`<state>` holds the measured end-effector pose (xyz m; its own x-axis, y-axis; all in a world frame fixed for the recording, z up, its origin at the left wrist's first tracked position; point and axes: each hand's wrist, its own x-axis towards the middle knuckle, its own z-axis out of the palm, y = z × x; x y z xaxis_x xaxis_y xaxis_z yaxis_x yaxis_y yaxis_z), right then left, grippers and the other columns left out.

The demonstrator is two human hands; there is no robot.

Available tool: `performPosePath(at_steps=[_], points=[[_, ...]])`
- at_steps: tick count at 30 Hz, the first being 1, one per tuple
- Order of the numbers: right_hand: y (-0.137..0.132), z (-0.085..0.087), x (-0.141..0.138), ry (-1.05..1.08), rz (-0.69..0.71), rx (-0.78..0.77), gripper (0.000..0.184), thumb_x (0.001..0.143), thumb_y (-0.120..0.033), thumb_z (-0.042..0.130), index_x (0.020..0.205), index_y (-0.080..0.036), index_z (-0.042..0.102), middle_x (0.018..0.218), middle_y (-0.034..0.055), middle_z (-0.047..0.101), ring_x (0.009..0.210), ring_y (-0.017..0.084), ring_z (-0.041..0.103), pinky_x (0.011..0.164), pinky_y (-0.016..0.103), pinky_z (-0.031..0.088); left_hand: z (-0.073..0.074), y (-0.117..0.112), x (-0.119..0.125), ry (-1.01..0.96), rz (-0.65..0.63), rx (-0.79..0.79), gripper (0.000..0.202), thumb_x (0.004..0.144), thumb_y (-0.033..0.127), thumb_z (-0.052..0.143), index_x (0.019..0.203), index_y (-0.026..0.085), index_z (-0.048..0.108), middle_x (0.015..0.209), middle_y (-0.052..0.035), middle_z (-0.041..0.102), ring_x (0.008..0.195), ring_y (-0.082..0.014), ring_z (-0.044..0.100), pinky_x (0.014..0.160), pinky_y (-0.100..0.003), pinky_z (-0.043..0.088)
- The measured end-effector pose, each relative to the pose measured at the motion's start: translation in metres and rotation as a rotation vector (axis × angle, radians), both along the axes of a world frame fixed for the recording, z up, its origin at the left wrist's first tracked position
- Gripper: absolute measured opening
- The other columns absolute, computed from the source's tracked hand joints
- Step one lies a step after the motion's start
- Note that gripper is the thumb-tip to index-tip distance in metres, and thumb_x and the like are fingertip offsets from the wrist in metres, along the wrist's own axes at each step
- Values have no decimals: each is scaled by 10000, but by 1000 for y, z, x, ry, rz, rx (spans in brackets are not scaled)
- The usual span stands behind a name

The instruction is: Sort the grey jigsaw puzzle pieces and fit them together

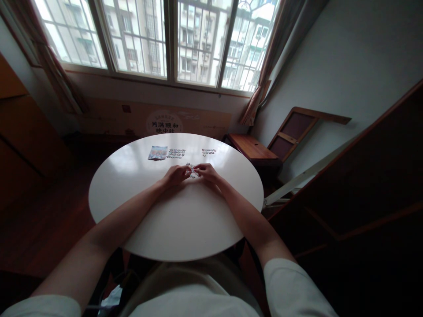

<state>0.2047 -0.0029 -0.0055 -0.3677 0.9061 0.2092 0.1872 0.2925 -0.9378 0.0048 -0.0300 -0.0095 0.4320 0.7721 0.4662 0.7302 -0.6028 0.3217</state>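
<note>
Our left hand (177, 175) and right hand (206, 171) nearly meet, puzzle pieces (193, 175) between them, can't tell if we're gripping any.

The long banner (161, 119) reads "月满颐和", with "中秋" beneath.

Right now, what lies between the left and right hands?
Head view: a cluster of small jigsaw-like pieces on the white table, between left hand and right hand fingertips.

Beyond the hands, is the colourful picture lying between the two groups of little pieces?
No, the colourful picture lies to the left of both the larger group of pieces and the smaller group of pieces.
</note>
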Motion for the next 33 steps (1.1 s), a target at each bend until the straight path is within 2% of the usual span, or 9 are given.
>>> performPosePath(at_steps=[20,33], points=[[0,1,0,-11,11,3,372,605,-432,796,780,-115,711,527,-5,611,476,95,527,501,228,420,-1,1,0,-33,-10,-23,292,894,375,513,932,186,732,558,12,605,512,-119,538,571,-224,368],[-2,2,0,-17,0,11,371,632,-437,781,800,-115,704,527,-9,604,482,97,528,507,230,416,-7,8,-2,-108,-44,-45,329,896,402,500,915,168,730,516,21,566,486,-102,486,541,-214,332]])
